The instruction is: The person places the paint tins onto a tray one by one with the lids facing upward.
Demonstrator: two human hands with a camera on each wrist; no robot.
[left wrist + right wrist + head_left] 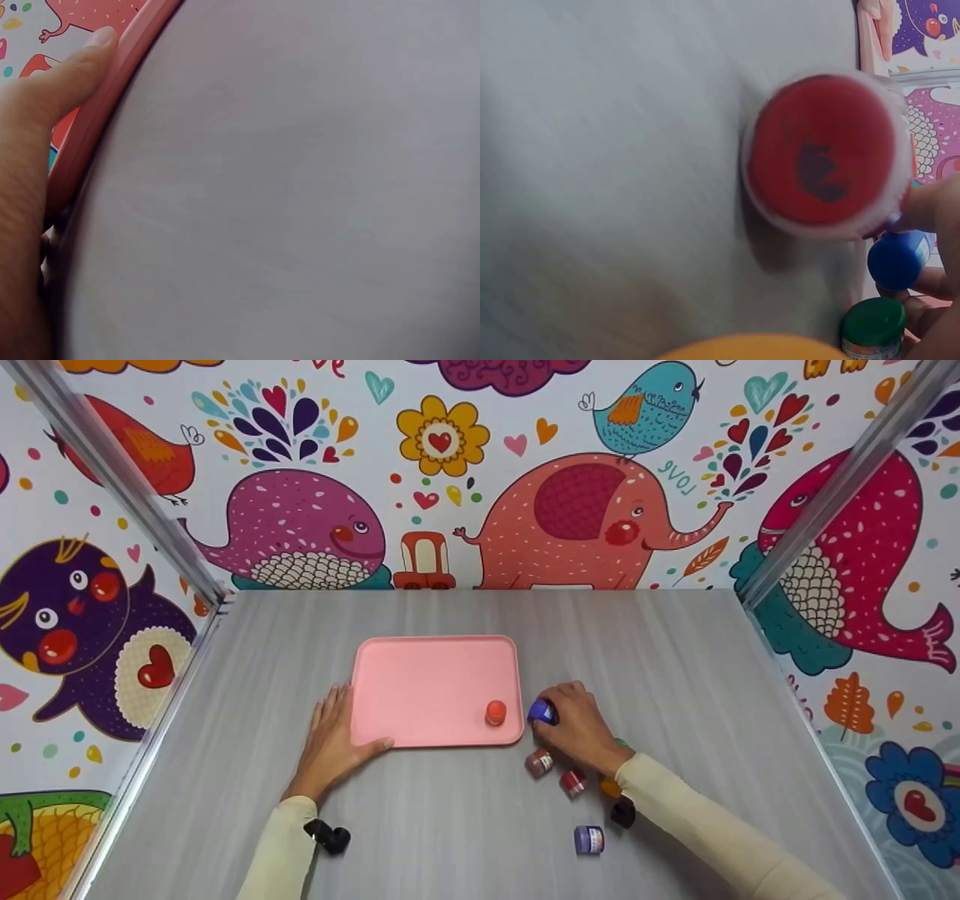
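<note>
A pink tray (427,690) lies on the table. My left hand (334,742) rests on its near left corner, fingers straight along the side and thumb over the rim (90,112). Just off the tray's right side, my right hand (581,724) pinches a small blue paint jar (541,712), also visible as a blue jar (898,261) in the right wrist view. An orange-red jar (495,713) stands inside the tray near its right end. Close to my right hand are a brown jar (538,763), a red jar (573,783) and a partly covered green jar (873,324).
An orange jar (610,787) lies partly under the right forearm. Nearer the front stands a purple jar (589,840) with a white label. Black wrist cameras sit on both sleeves. A patterned wall (442,510) and metal posts (150,502) border the table.
</note>
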